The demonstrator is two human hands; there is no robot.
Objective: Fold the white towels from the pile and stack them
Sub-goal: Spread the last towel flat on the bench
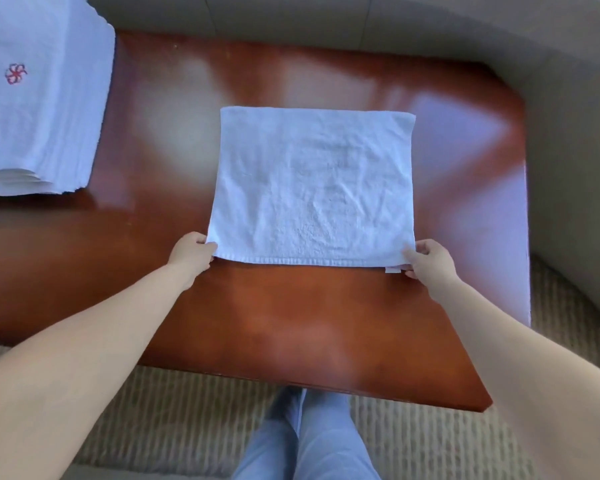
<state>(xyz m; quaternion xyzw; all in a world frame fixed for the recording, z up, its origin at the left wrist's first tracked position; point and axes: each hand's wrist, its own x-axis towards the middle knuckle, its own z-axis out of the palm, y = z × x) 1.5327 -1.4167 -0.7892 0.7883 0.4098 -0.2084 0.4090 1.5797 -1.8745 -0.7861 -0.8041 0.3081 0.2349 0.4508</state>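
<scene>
A white towel [312, 185] lies flat and roughly square in the middle of the reddish-brown wooden table [291, 323]. My left hand [192, 252] pinches its near left corner. My right hand [430, 259] pinches its near right corner, where a small white tag sticks out. Both near corners are lifted slightly off the wood. At the far left stands a stack of white towels [39, 109], the top one marked with a small red flower emblem.
Pale grey upholstered seating [568, 133] curves around the table's far and right sides. Ribbed beige carpet [174, 420] lies below the near table edge, with my legs in light blue trousers [309, 441] at the bottom centre.
</scene>
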